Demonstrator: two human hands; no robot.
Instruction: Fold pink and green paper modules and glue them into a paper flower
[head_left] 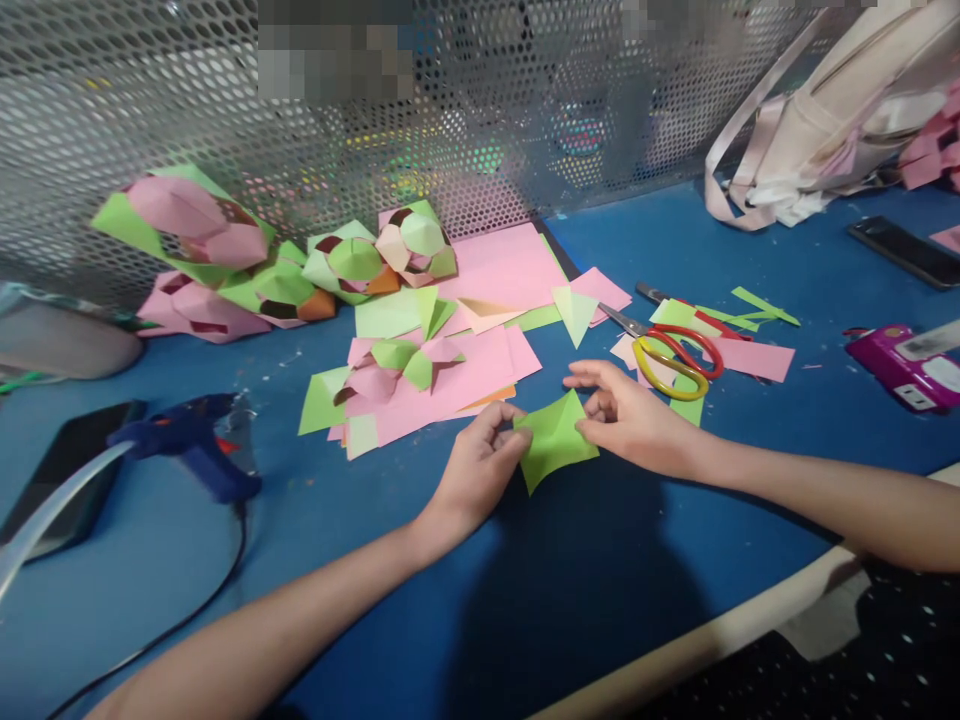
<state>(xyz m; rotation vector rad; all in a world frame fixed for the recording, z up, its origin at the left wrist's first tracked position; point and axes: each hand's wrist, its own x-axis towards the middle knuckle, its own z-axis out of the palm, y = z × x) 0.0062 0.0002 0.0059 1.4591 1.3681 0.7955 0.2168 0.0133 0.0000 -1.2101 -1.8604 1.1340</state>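
Observation:
A small green folded paper point(556, 440) lies on the blue table point(615, 570) in front of me. My left hand point(480, 470) pinches its left corner with curled fingers. My right hand point(630, 415) grips its right edge between thumb and fingers, the index finger stretched out toward the left. Just behind the hands lies a heap of pink and green sheets point(442, 375) with a half-folded pink and green piece on top.
Scissors point(671, 350) with red and yellow handles lie right of the heap among paper scraps. A blue glue gun point(191, 445) and cable sit at left. Finished paper flowers point(247, 265) line the perforated screen. A phone point(904, 250), a bag point(832, 120) and a magenta device point(904, 370) are at right.

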